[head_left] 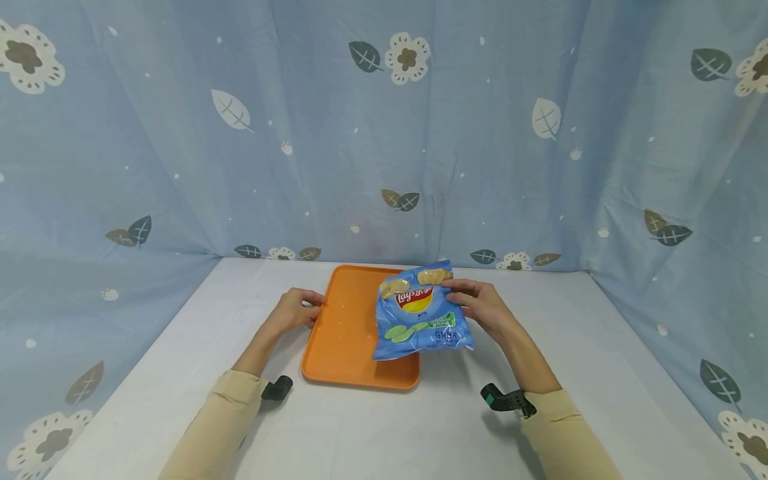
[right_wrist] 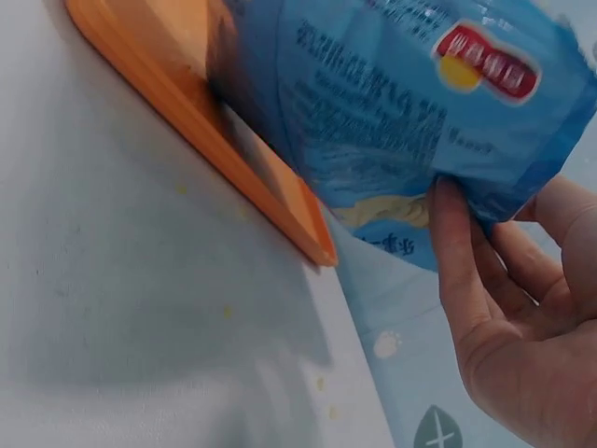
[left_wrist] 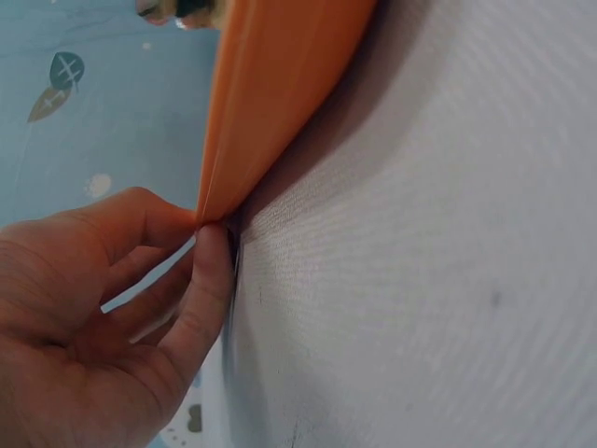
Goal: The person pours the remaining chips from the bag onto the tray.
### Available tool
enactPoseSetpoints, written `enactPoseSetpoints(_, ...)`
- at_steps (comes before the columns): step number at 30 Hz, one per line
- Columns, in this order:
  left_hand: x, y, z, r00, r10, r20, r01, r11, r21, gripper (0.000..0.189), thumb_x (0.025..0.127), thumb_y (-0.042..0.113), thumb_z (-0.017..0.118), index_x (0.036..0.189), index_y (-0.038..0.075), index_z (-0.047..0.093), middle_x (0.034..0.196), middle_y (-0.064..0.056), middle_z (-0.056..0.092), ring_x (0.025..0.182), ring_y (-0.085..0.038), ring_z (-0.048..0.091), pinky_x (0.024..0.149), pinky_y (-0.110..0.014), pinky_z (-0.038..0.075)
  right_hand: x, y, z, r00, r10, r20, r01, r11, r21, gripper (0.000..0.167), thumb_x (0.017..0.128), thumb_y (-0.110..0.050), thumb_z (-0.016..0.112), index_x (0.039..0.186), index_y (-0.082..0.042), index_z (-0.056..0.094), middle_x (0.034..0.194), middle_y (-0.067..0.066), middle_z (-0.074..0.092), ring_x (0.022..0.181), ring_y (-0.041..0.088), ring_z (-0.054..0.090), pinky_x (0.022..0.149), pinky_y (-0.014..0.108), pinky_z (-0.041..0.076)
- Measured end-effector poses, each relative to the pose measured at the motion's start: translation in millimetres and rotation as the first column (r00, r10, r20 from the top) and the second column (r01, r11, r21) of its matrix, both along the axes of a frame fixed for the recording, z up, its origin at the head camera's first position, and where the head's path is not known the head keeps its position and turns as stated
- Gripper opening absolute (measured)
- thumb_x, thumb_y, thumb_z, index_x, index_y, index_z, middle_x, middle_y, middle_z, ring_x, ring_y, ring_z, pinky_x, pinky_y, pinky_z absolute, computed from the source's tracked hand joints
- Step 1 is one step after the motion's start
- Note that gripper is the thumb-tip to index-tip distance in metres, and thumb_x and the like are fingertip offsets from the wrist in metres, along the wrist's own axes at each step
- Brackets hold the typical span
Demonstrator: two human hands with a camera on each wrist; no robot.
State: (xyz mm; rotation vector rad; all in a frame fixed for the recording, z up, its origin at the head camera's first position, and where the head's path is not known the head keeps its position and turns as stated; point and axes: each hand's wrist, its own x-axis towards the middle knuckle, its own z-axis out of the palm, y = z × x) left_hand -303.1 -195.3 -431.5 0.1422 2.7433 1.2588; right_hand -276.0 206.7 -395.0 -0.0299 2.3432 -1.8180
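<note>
An orange tray (head_left: pixel 345 320) lies on the white table, its left rim pinched between the thumb and fingers of my left hand (head_left: pixel 295 308). The left wrist view shows that hand (left_wrist: pixel 121 308) at the tray's outer edge (left_wrist: pixel 256 103). My right hand (head_left: pixel 483 308) grips a blue bag of potato chips (head_left: pixel 414 320) by its upper right side. The bag is tilted over the right half of the tray and hides part of it. In the right wrist view, the thumb and fingers of my right hand (right_wrist: pixel 522 317) hold the bag's back side (right_wrist: pixel 373 121).
A white table (head_left: pixel 360 433) runs back to a blue patterned curtain (head_left: pixel 336 133), which also hangs at both sides. Black devices sit on the left wrist (head_left: pixel 277 388) and right wrist (head_left: pixel 507 400). Small yellow specks (right_wrist: pixel 227 312) dot the table beside the tray.
</note>
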Motion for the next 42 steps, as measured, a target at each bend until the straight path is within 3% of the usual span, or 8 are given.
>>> enactPoseSetpoints(42,-1.1,-0.8,-1.4,1.000,-0.004,-0.009,0.004,1.000,-0.001,0.029,0.089,0.005,0.061,0.116,0.001,0.070,0.112,-0.018,0.067,0.067,-0.011,0.063,0.060,-0.026,0.058,0.5,-1.2,-2.3,0.999,-0.029,-0.039,0.027,0.999,-0.040,0.042,0.092,-0.024,0.068,0.133,-0.015,0.062,0.142,0.010,0.051,0.125,0.031,0.053,0.096,0.034,0.055)
